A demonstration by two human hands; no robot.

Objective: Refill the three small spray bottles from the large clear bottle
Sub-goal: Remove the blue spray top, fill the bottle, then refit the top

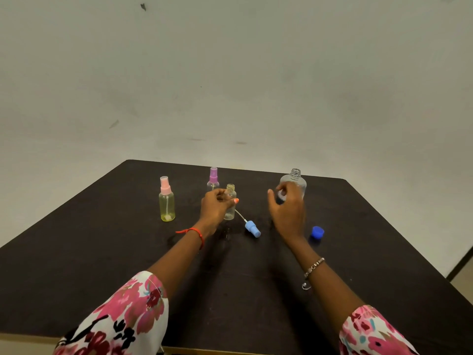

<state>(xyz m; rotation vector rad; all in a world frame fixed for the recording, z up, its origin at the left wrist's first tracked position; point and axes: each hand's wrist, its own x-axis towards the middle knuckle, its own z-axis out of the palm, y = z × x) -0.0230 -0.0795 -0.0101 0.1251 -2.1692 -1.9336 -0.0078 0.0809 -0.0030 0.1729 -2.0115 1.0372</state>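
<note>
An uncapped small spray bottle (230, 201) stands upright mid-table, and my left hand (217, 204) is wrapped around its body. Its light blue spray head (252, 228) with the dip tube lies on the table just to the right. The large clear bottle (294, 181), uncapped, stands at the back right; my right hand (288, 208) is curled around its lower part. Its dark blue cap (317, 232) rests on the table to the right of that hand. A pink-topped small bottle (167, 201) with yellowish liquid stands at the left. A purple-topped one (213, 179) stands behind my left hand.
The dark table (102, 265) ends at a far edge just behind the bottles, with a pale wall beyond. Its right edge runs diagonally past the dark blue cap. A wet patch shows on the table near my left wrist.
</note>
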